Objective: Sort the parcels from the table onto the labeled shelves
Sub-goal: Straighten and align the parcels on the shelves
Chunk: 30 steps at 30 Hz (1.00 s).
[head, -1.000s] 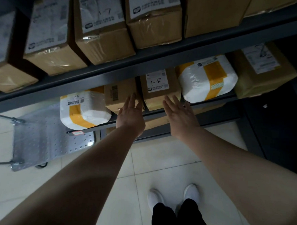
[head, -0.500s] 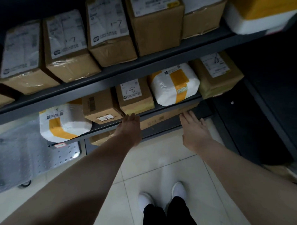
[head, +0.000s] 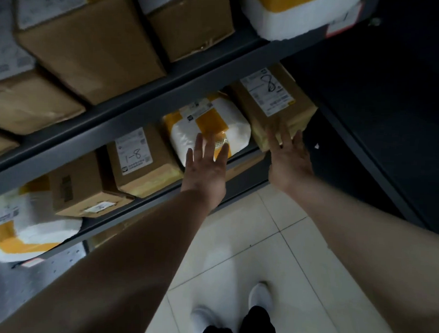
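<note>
Head view: both hands flat and empty at the parcels on the shelf.

The left hand [head: 205,165] and right hand [head: 289,158] are apart with fingers straight, gripping nothing; I cannot tell whether they touch. On the lower shelf [head: 159,197] sit a white parcel [head: 230,126] and, just to its right, a brown box [head: 288,114]. The parcel looks soft, light and slick with tape, so cup it under both ends. The box looks stiff: clamp opposite side faces. Both run lengthwise into the shelf, short ends outward, the box's label [head: 265,91] facing up.
</note>
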Each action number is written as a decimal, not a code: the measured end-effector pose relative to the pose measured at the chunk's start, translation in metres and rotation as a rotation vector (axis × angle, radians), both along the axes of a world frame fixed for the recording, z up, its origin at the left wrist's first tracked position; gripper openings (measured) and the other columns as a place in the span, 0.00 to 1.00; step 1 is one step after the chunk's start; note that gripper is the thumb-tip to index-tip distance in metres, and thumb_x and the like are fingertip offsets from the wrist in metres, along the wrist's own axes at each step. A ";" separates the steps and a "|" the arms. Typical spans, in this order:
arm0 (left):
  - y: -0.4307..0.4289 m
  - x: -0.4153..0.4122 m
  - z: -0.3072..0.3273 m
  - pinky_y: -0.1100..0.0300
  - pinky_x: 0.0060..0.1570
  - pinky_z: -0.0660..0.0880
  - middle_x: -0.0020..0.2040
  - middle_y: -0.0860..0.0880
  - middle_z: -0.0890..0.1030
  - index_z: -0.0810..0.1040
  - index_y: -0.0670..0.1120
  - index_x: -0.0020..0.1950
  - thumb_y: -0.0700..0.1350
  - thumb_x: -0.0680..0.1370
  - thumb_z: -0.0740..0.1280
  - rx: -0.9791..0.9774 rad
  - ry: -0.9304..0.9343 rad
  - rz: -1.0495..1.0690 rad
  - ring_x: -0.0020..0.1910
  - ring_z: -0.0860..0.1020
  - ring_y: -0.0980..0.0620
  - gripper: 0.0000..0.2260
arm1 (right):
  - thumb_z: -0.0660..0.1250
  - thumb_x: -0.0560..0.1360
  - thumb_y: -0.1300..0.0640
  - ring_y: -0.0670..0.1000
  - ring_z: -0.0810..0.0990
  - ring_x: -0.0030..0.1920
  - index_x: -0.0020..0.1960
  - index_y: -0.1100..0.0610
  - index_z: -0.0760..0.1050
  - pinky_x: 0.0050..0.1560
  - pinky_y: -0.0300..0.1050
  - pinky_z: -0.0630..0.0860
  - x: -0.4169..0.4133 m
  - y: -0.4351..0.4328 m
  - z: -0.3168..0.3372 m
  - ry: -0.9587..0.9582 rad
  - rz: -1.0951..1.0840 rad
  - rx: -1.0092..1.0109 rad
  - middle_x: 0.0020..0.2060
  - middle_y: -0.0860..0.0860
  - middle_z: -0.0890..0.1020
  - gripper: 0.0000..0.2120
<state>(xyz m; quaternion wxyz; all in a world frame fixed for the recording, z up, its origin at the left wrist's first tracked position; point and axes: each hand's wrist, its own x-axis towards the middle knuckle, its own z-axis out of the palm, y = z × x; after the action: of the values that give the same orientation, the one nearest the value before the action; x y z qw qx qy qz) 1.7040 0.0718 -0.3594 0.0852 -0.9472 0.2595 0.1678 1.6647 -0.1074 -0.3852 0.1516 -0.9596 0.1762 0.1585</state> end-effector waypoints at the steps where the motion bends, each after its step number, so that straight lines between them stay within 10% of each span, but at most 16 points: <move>1: -0.003 0.005 -0.002 0.43 0.76 0.45 0.78 0.39 0.35 0.38 0.48 0.80 0.50 0.79 0.66 0.025 0.009 0.022 0.76 0.35 0.35 0.41 | 0.62 0.75 0.68 0.63 0.47 0.77 0.77 0.45 0.33 0.73 0.57 0.60 0.004 -0.003 -0.002 -0.017 0.003 0.027 0.77 0.48 0.36 0.47; 13: 0.000 0.039 0.001 0.47 0.75 0.58 0.79 0.45 0.35 0.41 0.52 0.80 0.40 0.77 0.68 -0.084 0.115 0.143 0.76 0.33 0.39 0.42 | 0.60 0.70 0.75 0.58 0.70 0.65 0.77 0.40 0.35 0.48 0.40 0.70 0.037 -0.006 -0.003 -0.173 0.008 0.215 0.76 0.41 0.34 0.52; 16: 0.004 0.034 -0.001 0.48 0.76 0.55 0.79 0.45 0.35 0.44 0.50 0.81 0.39 0.77 0.67 -0.154 0.091 0.161 0.77 0.34 0.42 0.41 | 0.63 0.69 0.75 0.58 0.58 0.75 0.77 0.44 0.34 0.58 0.48 0.75 0.022 -0.002 -0.013 -0.211 0.059 0.166 0.77 0.44 0.35 0.54; 20: 0.013 0.013 -0.008 0.52 0.77 0.53 0.80 0.46 0.37 0.48 0.48 0.80 0.38 0.77 0.66 -0.197 0.075 0.086 0.78 0.38 0.44 0.37 | 0.64 0.70 0.73 0.54 0.44 0.78 0.79 0.50 0.36 0.76 0.55 0.55 -0.004 0.008 -0.029 -0.107 0.086 0.141 0.77 0.47 0.36 0.50; 30: 0.054 -0.036 -0.001 0.53 0.75 0.53 0.80 0.44 0.48 0.53 0.46 0.79 0.38 0.77 0.66 -0.133 0.147 0.092 0.79 0.48 0.45 0.34 | 0.58 0.73 0.70 0.52 0.38 0.78 0.79 0.53 0.44 0.77 0.55 0.43 -0.054 0.040 -0.005 0.100 0.131 0.176 0.78 0.48 0.40 0.41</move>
<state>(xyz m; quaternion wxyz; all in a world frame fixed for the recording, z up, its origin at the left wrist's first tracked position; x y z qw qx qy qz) 1.6675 0.1260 -0.3605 -0.0049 -0.9469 0.2319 0.2229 1.6103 -0.0675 -0.3897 0.2155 -0.9429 0.1060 0.2307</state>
